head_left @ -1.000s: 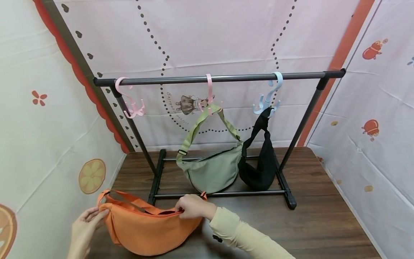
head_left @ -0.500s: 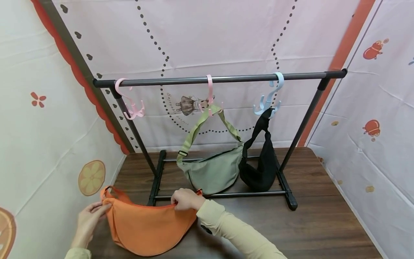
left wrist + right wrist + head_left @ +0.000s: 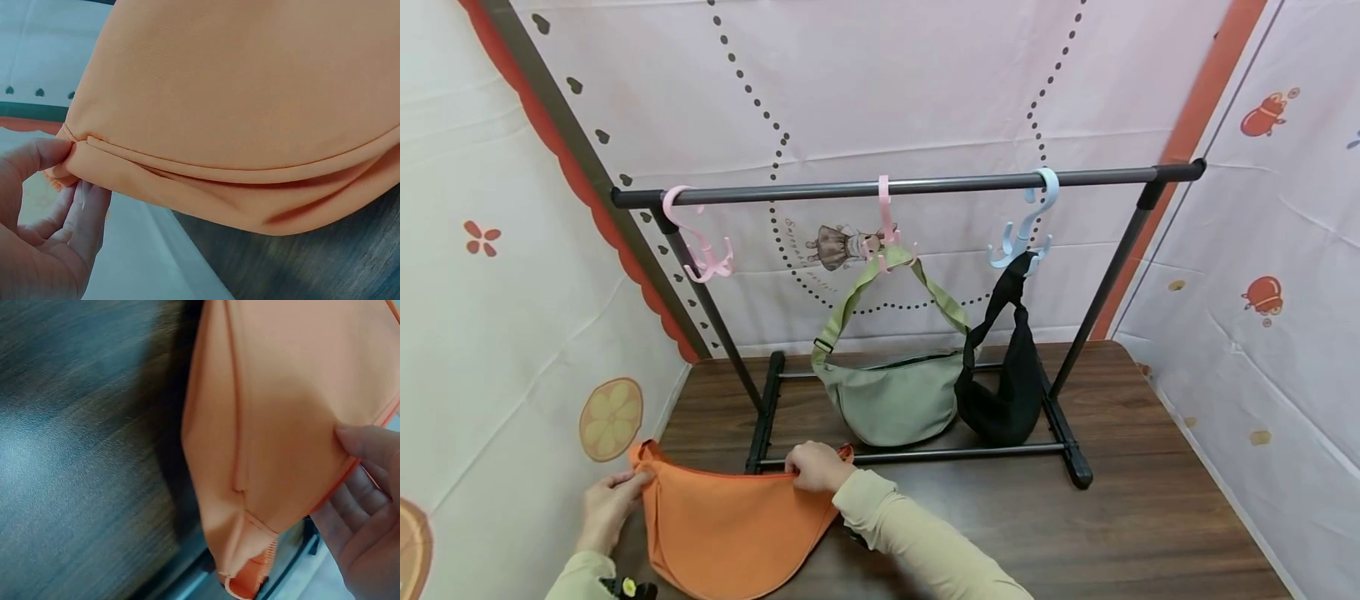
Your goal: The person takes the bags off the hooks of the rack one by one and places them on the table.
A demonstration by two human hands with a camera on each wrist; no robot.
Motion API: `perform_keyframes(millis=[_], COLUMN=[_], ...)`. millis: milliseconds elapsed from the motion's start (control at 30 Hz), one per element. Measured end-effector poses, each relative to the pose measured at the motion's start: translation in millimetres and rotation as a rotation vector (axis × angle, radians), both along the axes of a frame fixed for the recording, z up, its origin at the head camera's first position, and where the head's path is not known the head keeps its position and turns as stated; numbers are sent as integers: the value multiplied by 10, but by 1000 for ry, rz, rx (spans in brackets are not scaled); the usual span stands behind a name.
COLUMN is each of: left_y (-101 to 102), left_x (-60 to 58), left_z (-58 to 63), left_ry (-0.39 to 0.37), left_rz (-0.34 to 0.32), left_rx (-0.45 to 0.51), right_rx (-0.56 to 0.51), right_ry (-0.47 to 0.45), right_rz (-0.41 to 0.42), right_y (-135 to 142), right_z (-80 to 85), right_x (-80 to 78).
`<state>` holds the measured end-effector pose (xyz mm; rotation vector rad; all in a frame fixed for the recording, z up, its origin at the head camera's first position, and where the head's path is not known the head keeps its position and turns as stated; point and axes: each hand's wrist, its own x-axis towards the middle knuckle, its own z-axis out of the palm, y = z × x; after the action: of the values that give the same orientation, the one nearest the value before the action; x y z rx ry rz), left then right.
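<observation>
An orange shoulder bag (image 3: 730,525) is held up over the front left of the table, its broad side toward me. My left hand (image 3: 607,508) pinches its upper left corner; in the left wrist view the thumb (image 3: 47,153) lies on the fabric with the fingers behind. On the top edge, toward the right end, my right hand (image 3: 820,467) grips the zip opening. The right wrist view shows that thumb (image 3: 365,442) on the outer face and the other fingers on the far side. The bag's strap is mostly hidden behind it.
Behind stands a black rack (image 3: 760,193). A green bag (image 3: 895,404) hangs from its middle pink hook (image 3: 886,212), a black bag (image 3: 1003,408) from the blue hook (image 3: 1022,229). Another pink hook (image 3: 707,258) hangs bare at left. Printed cloth (image 3: 512,317) walls the wooden table (image 3: 1150,500).
The right hand has shifted left along with the bag's right end, and the bag's front has turned up, hiding the opening and strap. The green bag has swung slightly.
</observation>
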<state>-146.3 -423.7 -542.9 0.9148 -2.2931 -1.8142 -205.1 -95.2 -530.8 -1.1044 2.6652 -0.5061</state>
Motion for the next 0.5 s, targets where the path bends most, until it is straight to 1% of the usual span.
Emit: perform_keyframes(millis=[33, 100, 133, 200, 300, 400, 500], left_y=[44, 122, 143, 156, 129, 95, 84], left_x=[15, 42, 47, 44, 37, 37, 25], left_z=[46, 146, 176, 191, 132, 26, -35], left_ry=[-10, -32, -43, -62, -56, -62, -65], left_rz=[15, 13, 23, 45, 77, 119, 149], left_rx=[-8, -29, -30, -30, -27, -66, -164], right_rx=[0, 1, 2, 7, 20, 37, 42], right_ry=[5, 17, 23, 43, 78, 116, 148], right_rz=[-6, -20, -28, -44, -70, -91, -108], right_y=[-16, -51, -70, -114, -192, -268, -332], right_z=[-12, -24, -30, -41, -82, -139, -187], right_x=[0, 1, 6, 25, 60, 101, 119])
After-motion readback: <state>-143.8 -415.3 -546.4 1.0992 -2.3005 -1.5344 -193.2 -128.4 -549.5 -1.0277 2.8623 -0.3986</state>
